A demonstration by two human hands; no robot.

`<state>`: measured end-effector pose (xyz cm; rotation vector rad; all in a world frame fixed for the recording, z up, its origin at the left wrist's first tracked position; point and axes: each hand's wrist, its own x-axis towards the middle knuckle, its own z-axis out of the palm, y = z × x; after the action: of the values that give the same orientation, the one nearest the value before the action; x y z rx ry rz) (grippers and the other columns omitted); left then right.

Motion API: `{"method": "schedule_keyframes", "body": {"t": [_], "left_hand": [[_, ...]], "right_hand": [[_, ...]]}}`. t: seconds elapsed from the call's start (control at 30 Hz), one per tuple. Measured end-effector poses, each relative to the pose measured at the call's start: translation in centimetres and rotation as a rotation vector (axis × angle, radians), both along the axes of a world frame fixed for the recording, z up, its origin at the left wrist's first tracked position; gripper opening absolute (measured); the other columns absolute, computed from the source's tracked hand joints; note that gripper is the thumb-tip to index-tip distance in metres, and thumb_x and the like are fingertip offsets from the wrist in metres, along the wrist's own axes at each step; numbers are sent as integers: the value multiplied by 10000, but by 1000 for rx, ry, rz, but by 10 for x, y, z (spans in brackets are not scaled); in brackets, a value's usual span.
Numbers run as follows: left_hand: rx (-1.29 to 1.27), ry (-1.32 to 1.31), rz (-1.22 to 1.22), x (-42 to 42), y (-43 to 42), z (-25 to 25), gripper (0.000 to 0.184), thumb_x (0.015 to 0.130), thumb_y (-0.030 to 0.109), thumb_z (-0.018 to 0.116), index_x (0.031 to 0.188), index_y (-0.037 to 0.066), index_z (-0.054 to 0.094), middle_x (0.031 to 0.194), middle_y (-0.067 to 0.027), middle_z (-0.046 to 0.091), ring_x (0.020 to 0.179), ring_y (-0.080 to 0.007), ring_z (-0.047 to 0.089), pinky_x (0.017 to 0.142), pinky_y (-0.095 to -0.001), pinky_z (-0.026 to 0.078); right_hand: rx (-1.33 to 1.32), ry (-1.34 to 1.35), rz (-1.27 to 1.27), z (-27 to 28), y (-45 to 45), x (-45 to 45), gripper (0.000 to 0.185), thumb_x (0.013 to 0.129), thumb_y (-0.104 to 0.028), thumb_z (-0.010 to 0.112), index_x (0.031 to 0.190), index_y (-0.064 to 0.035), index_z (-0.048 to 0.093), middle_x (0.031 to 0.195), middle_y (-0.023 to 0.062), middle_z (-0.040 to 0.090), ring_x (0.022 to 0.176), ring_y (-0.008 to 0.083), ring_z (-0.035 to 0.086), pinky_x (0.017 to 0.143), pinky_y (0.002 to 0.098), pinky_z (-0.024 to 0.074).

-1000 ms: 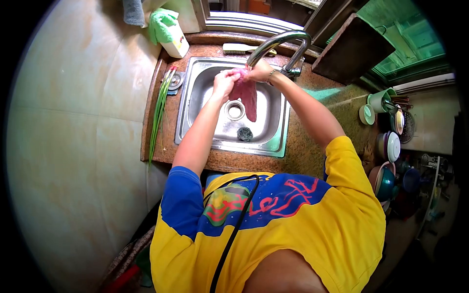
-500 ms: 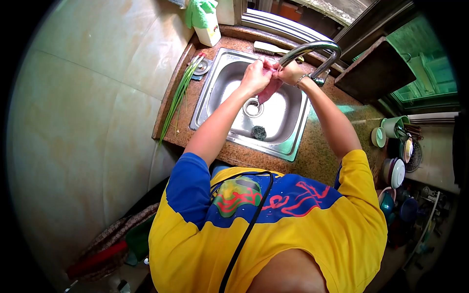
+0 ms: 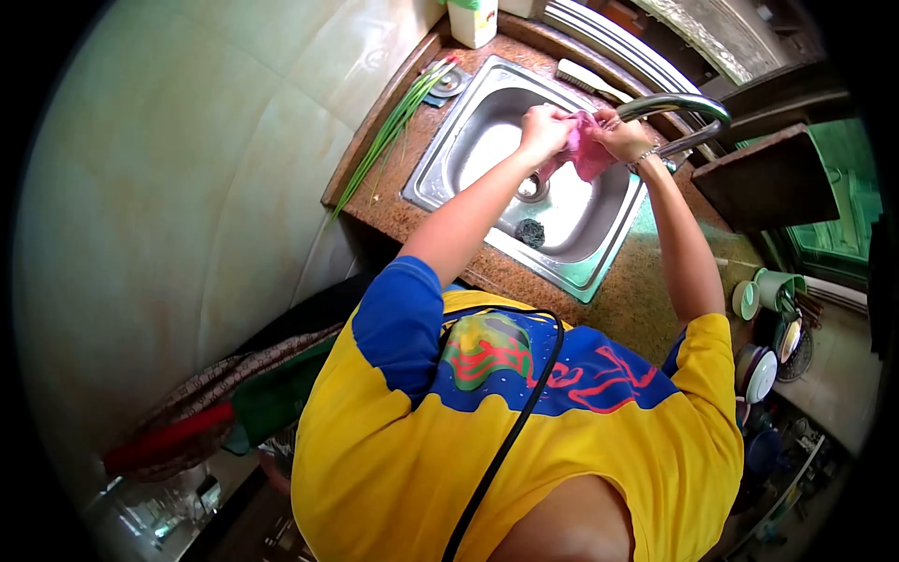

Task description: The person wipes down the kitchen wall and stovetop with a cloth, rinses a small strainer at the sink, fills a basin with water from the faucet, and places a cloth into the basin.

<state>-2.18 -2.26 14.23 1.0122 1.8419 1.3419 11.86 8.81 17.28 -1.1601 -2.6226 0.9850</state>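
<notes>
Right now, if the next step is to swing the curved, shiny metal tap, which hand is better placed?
Probably the right hand: it is close beside the tap; the left hand is farther away. Both hold the pink cloth, so the right would need to let go.

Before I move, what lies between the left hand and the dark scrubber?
In the head view: an edge of the pink piece, the partly hidden drain, then bare basin up to the scrubber.

The top edge cuts off the white container [image 3: 473, 25].
</notes>
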Motion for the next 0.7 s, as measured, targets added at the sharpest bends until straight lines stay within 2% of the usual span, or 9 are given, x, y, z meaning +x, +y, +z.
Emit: {"method": "schedule_keyframes", "body": {"t": [0.1, 0.27, 0.33, 0.37, 0.47, 0.5, 0.53, 0.63, 0.7], "left_hand": [[-32, -97, 79, 14, 5, 10, 229, 705, 161, 705, 831, -28, 674, 803, -161, 650, 759, -208, 634, 681, -327, 500], [-2, -184, 11, 17, 1, 13, 225, 706, 160, 708, 832, -22, 667, 781, -128, 655, 722, -182, 635, 657, -304, 500], [-25, -257, -19, 14, -15, 20, 197, 729, 147, 689, 849, -9, 673, 794, -107, 661, 720, -172, 635, 649, -296, 500], [92, -198, -20, 11, -30, 25, 183, 746, 141, 673, 861, -2, 672, 809, -103, 664, 735, -168, 635, 660, -288, 498], [338, 105, 103, -3, -73, 0, 207, 804, 150, 613, 957, 14, 644, 891, -115, 657, 825, -197, 629, 764, -317, 485], [218, 340, 121, -12, -97, -7, 243, 804, 110, 598, 1029, 21, 615, 992, -125, 629, 937, -239, 597, 858, -359, 453], [42, 400, 107, -20, -119, -19, 293, 805, 87, 586, 1082, -2, 558, 1137, -177, 550, 1125, -279, 490, 960, -368, 387], [-286, 757, 38, -62, -174, -65, 410, 878, 108, 511, 1261, -12, 422, 1337, -172, 398, 1284, -280, 327, 1106, -372, 230], [-526, 733, 99, -84, -200, -64, 497, 911, 188, 474, 1346, -1, 326, 1444, -185, 236, 1358, -269, 192, 1133, -370, 123]], "right_hand": [[-54, -16, 155, -4, -8, 0, 399, 758, -60, 657, 1142, -34, 552, 830, 59, 620, 773, 103, 578, 676, 257, 493], [-398, 133, 120, -39, 2, 1, 440, 732, 45, 640, 1149, -36, 526, 875, 41, 599, 827, 123, 572, 764, 263, 488], [-364, 240, 106, -35, -5, -6, 528, 668, -107, 716, 1166, -59, 546, 864, 59, 615, 781, 124, 563, 708, 253, 459], [-269, 140, 139, -20, -11, -6, 282, 706, -110, 695, 971, -63, 610, 785, 24, 612, 736, 107, 560, 672, 244, 456], [-252, 38, 108, -15, -17, -11, 127, 722, -122, 685, 799, -75, 596, 707, -8, 595, 683, 76, 544, 626, 237, 445], [-264, -7, 68, -2, -28, -15, 151, 727, -20, 685, 790, -58, 553, 714, -41, 548, 668, 50, 489, 608, 221, 424], [-270, -7, 70, -8, -27, -14, 151, 727, -20, 685, 790, -58, 553, 714, -41, 548, 668, 50, 489, 608, 221, 424], [-314, 15, 61, -22, -21, -8, 156, 726, -7, 680, 794, -73, 556, 711, -44, 547, 665, 48, 491, 610, 217, 424], [-370, 25, 47, -21, -25, -9, 152, 730, -8, 678, 794, -74, 556, 711, -45, 547, 666, 47, 491, 610, 217, 423]]}}
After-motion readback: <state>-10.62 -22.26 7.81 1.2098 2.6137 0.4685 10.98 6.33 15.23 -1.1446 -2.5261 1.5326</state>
